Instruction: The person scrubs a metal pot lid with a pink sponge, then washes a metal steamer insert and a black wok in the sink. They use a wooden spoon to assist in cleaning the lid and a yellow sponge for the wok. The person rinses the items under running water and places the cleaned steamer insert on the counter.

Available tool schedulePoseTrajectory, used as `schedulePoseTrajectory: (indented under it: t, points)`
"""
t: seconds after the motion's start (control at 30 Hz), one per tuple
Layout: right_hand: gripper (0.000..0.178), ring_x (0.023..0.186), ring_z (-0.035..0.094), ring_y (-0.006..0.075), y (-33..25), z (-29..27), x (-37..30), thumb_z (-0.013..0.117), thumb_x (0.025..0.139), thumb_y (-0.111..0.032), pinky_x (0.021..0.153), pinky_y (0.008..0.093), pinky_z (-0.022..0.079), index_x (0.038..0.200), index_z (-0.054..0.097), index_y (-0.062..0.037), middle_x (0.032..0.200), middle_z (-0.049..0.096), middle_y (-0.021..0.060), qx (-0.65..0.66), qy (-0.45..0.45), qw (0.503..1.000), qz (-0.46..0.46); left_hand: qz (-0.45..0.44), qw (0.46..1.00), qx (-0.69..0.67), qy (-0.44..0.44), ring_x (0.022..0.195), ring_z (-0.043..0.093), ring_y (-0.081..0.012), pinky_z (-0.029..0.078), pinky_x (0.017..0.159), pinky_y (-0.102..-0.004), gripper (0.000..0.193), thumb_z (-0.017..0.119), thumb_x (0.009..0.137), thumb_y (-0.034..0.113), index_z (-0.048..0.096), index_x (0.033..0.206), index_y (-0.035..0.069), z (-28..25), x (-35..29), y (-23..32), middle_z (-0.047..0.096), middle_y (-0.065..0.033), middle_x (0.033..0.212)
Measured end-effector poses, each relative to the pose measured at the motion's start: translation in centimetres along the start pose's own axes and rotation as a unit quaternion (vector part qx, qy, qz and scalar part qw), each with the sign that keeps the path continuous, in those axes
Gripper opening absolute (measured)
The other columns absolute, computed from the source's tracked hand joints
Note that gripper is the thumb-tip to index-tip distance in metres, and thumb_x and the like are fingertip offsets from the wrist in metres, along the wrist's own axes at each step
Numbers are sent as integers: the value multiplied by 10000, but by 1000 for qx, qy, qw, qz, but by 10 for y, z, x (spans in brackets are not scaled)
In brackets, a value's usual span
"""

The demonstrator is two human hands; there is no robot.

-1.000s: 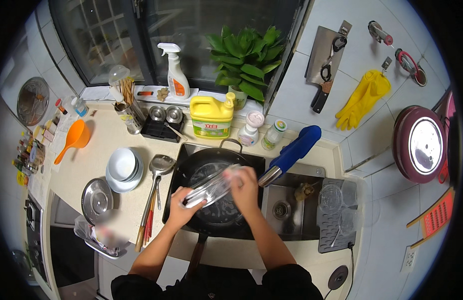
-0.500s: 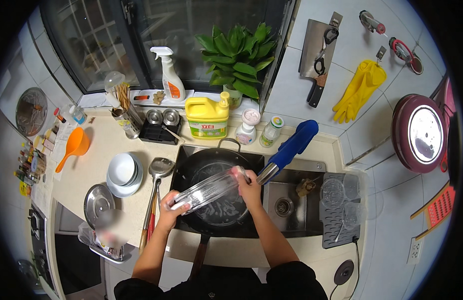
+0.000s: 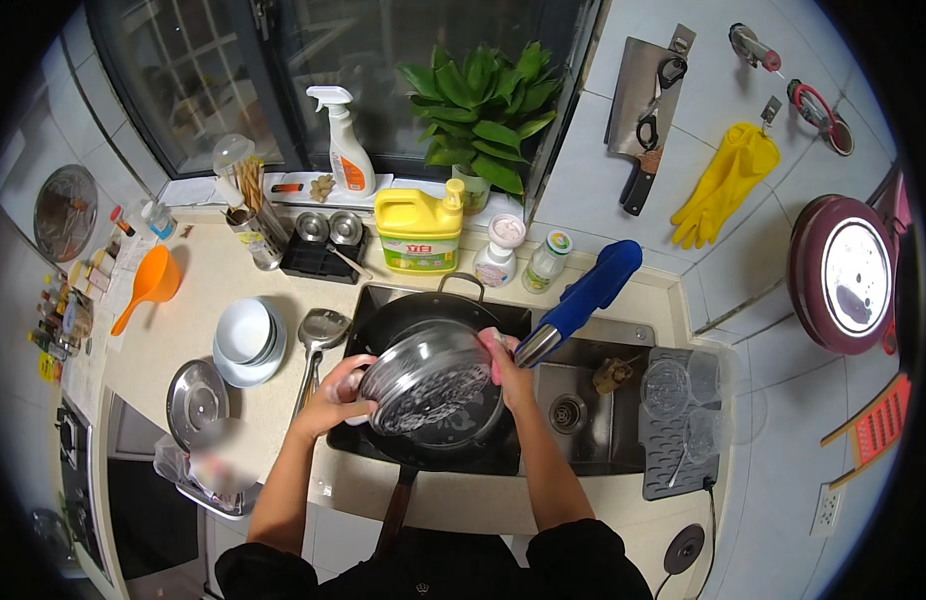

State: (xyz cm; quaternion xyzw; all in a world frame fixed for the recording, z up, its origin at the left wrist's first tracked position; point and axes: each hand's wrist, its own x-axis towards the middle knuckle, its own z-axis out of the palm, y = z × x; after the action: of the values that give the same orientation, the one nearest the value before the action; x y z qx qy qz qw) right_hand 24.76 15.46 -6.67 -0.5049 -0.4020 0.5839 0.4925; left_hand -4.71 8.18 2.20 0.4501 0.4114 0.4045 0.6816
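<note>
The round, shiny dish [image 3: 428, 380] is tilted above the black wok [image 3: 423, 306], which sits over the sink [image 3: 618, 430]. The left hand [image 3: 333, 400] has its grip closed on the left rim. The right hand [image 3: 515, 375] closes on a pink pad [image 3: 497, 352] at the right rim; its hidden fingers cannot be told. The foamy dish is likely stiff and slippery; weight is unclear. Support opposite rims firmly.

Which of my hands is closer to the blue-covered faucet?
Right. Your right hand is beside the silver end of the faucet, on the clear dish; your left hand is farther away, gripping the dish's left side.
</note>
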Motion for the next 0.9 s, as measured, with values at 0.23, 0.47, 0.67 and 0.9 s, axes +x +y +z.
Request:
schedulePoseTrajectory:
  t: [0.23,0.47,0.67,0.9]
  points:
    - [185,752,579,156,-13,39,-16,646,799,-118,684,272,468,909,604,26,848,607,78,-138,-34,973,-182,-61,927,371,9,903,603,-224,476,792,-308,645,817,566,180,497,1097,2,56,36,20,617,-115,967]
    - [160,682,559,110,-17,17,-22,650,815,-137,630,254,454,899,614,-6,790,605,39,-101,-7,992,-78,57,778,624,32,908,576,-351,453,775,-409,575,781,533,197,485,985,-1,85,31,31,591,-181,923]
    - [129,624,535,76,-40,-4,-42,637,845,-140,568,221,440,927,629,-40,752,589,-2,-115,39,991,-56,121,746,654,25,917,558,-319,414,796,-411,493,758,544,123,504,959,42,62,10,34,575,-137,918]
    - [168,698,594,283,-81,20,-57,669,703,-54,603,334,491,865,626,-36,827,572,99,-426,-56,864,-262,189,747,637,-15,861,504,-274,336,729,-390,411,709,506,39,520,868,72,68,1,27,548,-79,869]
